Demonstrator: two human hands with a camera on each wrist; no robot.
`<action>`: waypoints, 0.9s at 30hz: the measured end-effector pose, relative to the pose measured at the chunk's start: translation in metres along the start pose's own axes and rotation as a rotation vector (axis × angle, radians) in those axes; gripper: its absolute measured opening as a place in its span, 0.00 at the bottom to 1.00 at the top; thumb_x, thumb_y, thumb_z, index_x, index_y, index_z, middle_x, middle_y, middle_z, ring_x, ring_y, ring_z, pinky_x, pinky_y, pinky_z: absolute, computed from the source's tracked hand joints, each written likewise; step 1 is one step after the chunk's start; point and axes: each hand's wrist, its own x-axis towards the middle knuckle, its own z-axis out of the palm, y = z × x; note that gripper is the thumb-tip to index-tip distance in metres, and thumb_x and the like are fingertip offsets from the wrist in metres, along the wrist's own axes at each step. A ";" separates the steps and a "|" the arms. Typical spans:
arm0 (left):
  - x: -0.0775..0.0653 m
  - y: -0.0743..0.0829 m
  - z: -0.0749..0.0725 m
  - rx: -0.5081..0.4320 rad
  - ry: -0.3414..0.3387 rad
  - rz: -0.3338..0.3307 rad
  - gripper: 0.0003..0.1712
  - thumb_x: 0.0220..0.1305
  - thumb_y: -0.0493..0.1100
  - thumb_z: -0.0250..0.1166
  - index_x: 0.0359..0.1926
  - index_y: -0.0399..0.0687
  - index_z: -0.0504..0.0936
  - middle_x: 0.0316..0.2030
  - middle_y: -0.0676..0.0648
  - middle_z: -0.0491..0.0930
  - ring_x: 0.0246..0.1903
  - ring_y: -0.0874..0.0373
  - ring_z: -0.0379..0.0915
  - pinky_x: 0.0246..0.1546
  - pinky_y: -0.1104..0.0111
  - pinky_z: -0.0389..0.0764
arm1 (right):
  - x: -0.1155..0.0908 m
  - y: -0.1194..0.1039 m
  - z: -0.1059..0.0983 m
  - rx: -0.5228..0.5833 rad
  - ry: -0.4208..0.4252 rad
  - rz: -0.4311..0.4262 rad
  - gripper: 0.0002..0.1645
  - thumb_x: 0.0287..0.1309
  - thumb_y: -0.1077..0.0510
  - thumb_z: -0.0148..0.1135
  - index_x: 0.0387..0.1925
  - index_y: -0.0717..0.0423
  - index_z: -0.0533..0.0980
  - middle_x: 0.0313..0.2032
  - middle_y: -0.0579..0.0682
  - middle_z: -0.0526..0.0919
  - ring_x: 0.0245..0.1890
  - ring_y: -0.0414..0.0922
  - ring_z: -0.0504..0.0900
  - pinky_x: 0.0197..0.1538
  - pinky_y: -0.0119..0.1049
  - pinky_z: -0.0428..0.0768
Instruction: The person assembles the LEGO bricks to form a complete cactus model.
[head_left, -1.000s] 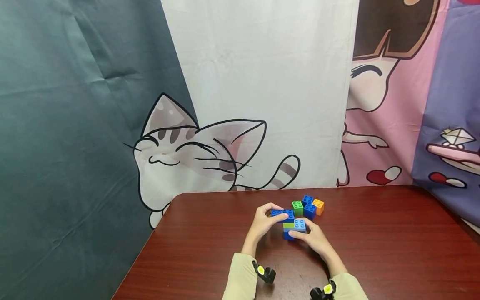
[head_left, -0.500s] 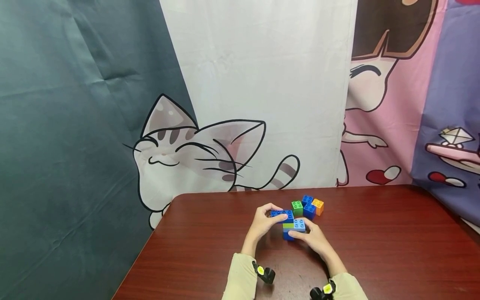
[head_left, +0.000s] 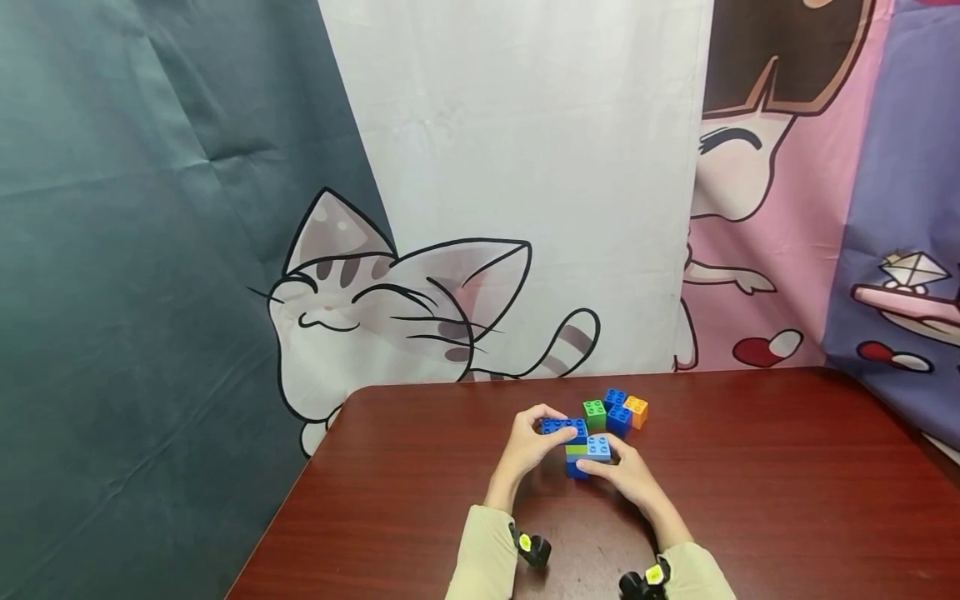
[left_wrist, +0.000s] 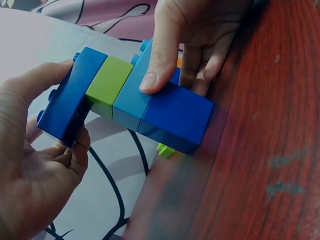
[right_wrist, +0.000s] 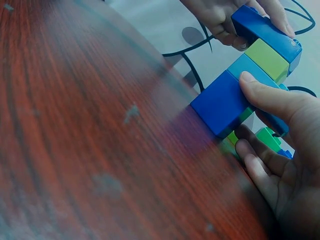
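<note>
In the head view a small stack of toy building bricks stands between the two hands. A long dark blue brick forms its top, over a lime green brick. Below them come a light blue brick and a blue brick at the bottom, by the tabletop. My left hand grips the long dark blue brick, thumb on one side and fingers on the other. With its thumb on the light blue brick, my right hand holds the lower stack; its other fingers are partly hidden behind the bricks.
Behind the stack sit a green brick, two blue bricks and an orange brick, close together. The reddish-brown wooden table extends around them. A printed curtain hangs beyond its back edge.
</note>
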 end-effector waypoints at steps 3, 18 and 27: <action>0.001 0.000 0.001 0.010 0.007 0.005 0.12 0.59 0.38 0.69 0.41 0.33 0.83 0.41 0.33 0.82 0.34 0.66 0.73 0.36 0.77 0.77 | 0.001 0.000 0.000 0.006 0.004 -0.007 0.31 0.55 0.48 0.70 0.57 0.57 0.74 0.49 0.55 0.84 0.46 0.42 0.80 0.51 0.37 0.78; -0.003 -0.003 -0.001 0.034 -0.032 -0.013 0.13 0.62 0.40 0.67 0.45 0.36 0.83 0.46 0.36 0.81 0.39 0.63 0.72 0.42 0.76 0.77 | -0.002 0.001 0.001 0.014 -0.004 -0.010 0.31 0.56 0.49 0.69 0.58 0.56 0.73 0.49 0.55 0.83 0.45 0.41 0.79 0.49 0.33 0.78; -0.002 -0.007 0.002 -0.013 -0.022 -0.026 0.13 0.62 0.40 0.67 0.45 0.36 0.82 0.44 0.36 0.81 0.37 0.63 0.73 0.41 0.77 0.77 | -0.001 0.000 0.001 0.006 0.004 -0.001 0.31 0.55 0.48 0.69 0.58 0.55 0.73 0.50 0.54 0.83 0.47 0.43 0.79 0.52 0.36 0.77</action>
